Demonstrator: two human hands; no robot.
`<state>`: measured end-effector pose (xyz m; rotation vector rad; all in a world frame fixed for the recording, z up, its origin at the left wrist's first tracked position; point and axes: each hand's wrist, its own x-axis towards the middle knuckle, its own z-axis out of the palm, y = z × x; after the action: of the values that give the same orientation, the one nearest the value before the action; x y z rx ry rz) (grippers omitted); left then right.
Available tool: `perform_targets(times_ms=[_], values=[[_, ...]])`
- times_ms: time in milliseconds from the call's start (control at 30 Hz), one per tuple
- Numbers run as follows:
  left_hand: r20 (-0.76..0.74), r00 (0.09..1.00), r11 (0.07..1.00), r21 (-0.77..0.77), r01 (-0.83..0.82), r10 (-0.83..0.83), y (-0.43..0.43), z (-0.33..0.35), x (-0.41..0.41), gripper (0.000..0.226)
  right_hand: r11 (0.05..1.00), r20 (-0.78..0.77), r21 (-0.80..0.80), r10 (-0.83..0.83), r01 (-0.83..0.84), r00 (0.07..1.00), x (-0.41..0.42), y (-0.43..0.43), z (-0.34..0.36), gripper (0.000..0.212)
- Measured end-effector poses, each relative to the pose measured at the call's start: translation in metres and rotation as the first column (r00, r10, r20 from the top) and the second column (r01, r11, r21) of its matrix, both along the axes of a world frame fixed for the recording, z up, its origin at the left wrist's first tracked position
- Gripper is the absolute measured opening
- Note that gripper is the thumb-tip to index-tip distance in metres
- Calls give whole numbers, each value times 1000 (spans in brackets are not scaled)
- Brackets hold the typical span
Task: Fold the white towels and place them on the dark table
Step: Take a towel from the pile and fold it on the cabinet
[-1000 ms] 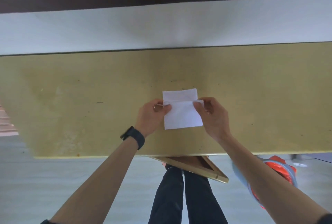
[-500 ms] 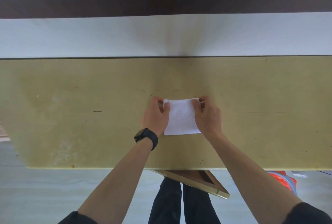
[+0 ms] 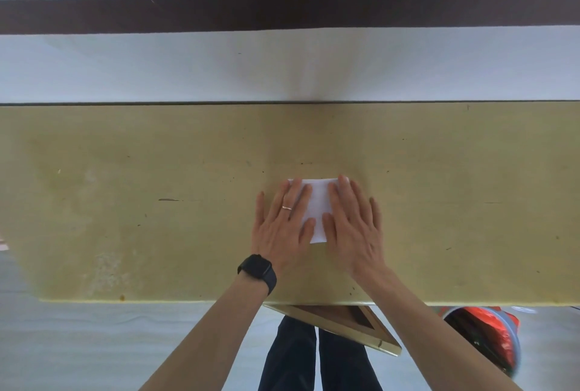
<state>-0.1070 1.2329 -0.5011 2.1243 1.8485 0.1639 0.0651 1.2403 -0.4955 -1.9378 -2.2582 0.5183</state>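
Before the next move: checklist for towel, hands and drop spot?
1. Towel folded and lying flat on the table: ok.
2. Left hand flat on the towel's left side, fingers straight: ok.
3. Right hand flat on its right side: ok.
4. Folded edges lined up: cannot tell, the hands cover both sides.
5. Dark drop spot in view: not ok, this table is yellow and nothing darker shows.

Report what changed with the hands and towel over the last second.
The fold in the towel was completed, covering the far flap. The left hand and right hand let go of its pinched edges and now press flat on it. It stayed in place on the table.
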Motion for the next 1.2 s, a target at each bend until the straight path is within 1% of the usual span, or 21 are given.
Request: perform_targets(times_ms=[100, 200, 267, 333, 400, 433, 500, 533, 567, 633, 700, 767, 800, 867, 900, 967, 1033, 1067, 1133, 1200], values=[[9, 1000, 995, -102, 19, -18, 1, -5, -4, 65, 997, 46, -79, 26, -22, 999, 4, -4, -9, 62], [-1, 1000, 989, -143, 29, -29, 3, -4, -5, 65, 995, 66, -100, 33, -26, 997, 3, -3, -8, 62], [13, 1000, 990, -139, 23, -21, 2, -2, -4, 65, 995, 55, -102, 26, -20, 998, 3, -4, -6, 62], [43, 997, 991, -123, -58, 63, 1, 6, -1, 66, 995, 20, -97, -29, 31, 999, 2, -5, -1, 63], [76, 962, 962, -99, -254, 262, 3, 21, 6, 64, 977, -39, -105, -190, 186, 981, 1, -2, 11, 64], [82, 921, 921, -122, -370, 381, 7, 30, 10, 61, 951, -72, -133, -289, 278, 955, 0, 1, 18, 64], [63, 808, 785, -291, -547, 586, 17, 45, 21, 57, 874, -97, -221, -462, 434, 882, -4, 9, 32, 62], [34, 760, 716, -363, -596, 649, 21, 49, 25, 56, 834, -83, -273, -517, 480, 852, -7, 14, 37, 61], [16, 730, 671, -407, -620, 684, 26, 52, 29, 53, 796, -70, -330, -557, 508, 827, -10, 20, 40, 60], [38, 673, 613, -453, -647, 739, 33, 50, 34, 44, 727, -75, -440, -614, 527, 786, -13, 31, 40, 50], [81, 582, 533, -520, -668, 809, 38, 48, 36, 35, 668, -111, -527, -667, 526, 736, -13, 42, 40, 36], [113, 494, 460, -582, -670, 862, 40, 46, 38, 26, 632, -153, -600, -692, 490, 706, -9, 49, 42, 16], [133, 460, 439, -606, -663, 878, 39, 47, 38, 21, 636, -178, -625, -681, 453, 711, -6, 49, 41, 10], [217, 375, 420, -650, -633, 901, 34, 55, 37, 16, 655, -256, -668, -647, 352, 718, 0, 47, 40, 4], [263, 331, 418, -672, -611, 906, 29, 61, 35, 16, 667, -305, -679, -637, 308, 708, 3, 45, 44, 9], [354, 249, 432, -694, -576, 901, 16, 80, 28, 20, 728, -411, -645, -588, 234, 697, 6, 40, 57, 12], [466, 195, 486, -658, -576, 863, -6, 107, 17, 25, 813, -508, -560, -490, 161, 708, 5, 33, 82, 7], [525, 188, 522, -616, -590, 830, -19, 125, 9, 28, 854, -552, -509, -423, 111, 719, 2, 31, 98, 6], [607, 200, 577, -524, -626, 769, -50, 166, -8, 38, 917, -613, -399, -264, -3, 745, -11, 24, 138, 8], [659, 207, 592, -436, -678, 723, -86, 215, -27, 42, 948, -644, -293, -101, -123, 758, -30, 13, 181, 5]])
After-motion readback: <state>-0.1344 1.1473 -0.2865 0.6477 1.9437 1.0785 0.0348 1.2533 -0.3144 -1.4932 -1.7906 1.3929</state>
